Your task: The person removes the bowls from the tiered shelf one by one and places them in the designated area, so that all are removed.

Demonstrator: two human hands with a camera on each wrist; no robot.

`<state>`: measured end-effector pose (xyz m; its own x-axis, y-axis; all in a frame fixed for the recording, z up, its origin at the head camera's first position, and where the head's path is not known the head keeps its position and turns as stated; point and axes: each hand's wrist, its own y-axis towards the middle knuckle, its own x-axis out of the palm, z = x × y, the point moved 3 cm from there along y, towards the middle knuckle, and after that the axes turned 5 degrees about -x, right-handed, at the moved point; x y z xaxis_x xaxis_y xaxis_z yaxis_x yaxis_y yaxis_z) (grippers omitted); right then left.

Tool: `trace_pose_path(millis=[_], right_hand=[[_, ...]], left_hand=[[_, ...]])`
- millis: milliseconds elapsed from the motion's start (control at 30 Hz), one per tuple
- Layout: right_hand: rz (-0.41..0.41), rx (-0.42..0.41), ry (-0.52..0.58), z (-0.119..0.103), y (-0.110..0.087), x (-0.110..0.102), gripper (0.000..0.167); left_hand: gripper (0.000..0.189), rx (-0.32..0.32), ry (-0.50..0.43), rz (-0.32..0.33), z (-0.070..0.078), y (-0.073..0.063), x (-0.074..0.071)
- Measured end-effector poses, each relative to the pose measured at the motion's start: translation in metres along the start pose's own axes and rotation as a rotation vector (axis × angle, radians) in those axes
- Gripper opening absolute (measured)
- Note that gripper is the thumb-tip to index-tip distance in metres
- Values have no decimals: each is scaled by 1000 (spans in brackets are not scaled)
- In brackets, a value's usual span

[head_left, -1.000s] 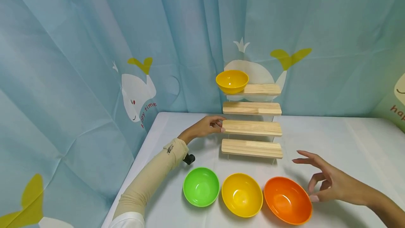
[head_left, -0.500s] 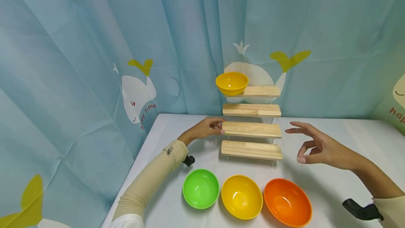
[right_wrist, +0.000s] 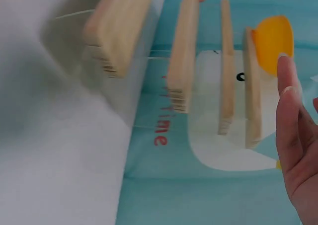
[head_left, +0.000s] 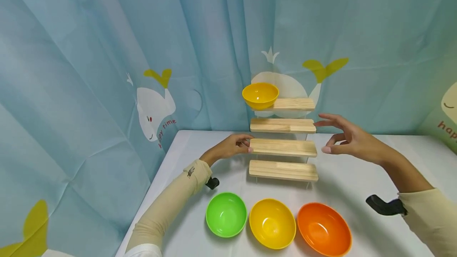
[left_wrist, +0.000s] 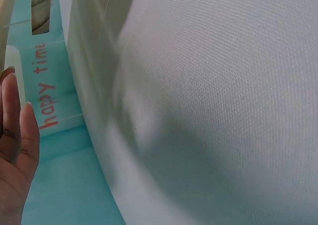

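A tiered stand [head_left: 283, 147] with several light wooden boards rises on the table. My left hand [head_left: 230, 146] holds the left end of its second board from the bottom, thumb at the front and fingers behind. In the left wrist view only part of that hand [left_wrist: 20, 135] shows at the left edge. On the top board's left end sits a yellow bowl [head_left: 260, 95]. My right hand [head_left: 351, 138] hovers by the stand's right side, thumb and fingers apart, holding nothing; its fingertips are close to the upper boards, and contact cannot be made out.
A green bowl [head_left: 226, 215], a larger yellow bowl [head_left: 272, 223] and an orange bowl [head_left: 324, 229] stand in a row in front of the stand. A blue curtain [head_left: 214, 50] with whale prints hangs behind the white table [head_left: 357, 185].
My right hand has risen from beside the orange bowl, moving away from me and slightly left to the stand's right side. My left hand stays at the board.
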<state>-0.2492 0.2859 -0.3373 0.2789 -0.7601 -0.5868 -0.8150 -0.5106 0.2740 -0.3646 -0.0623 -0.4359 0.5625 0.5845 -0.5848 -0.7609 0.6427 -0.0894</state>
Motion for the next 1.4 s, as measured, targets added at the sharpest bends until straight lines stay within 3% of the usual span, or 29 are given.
trace_pose_path(millis=[367, 867, 1167, 1400], right_hand=[[6, 55, 54, 3, 32, -4, 85], [2, 193, -33, 5, 76, -14, 80], [-2, 269, 22, 8, 101, -14, 81], [13, 280, 61, 6, 114, -8, 84]], left_hand=[[54, -3, -17, -7, -5, -3, 2], [55, -5, 1, -2, -3, -2, 0], [55, -8, -10, -6, 0, -1, -1], [54, -11, -15, -6, 3, -1, 1]])
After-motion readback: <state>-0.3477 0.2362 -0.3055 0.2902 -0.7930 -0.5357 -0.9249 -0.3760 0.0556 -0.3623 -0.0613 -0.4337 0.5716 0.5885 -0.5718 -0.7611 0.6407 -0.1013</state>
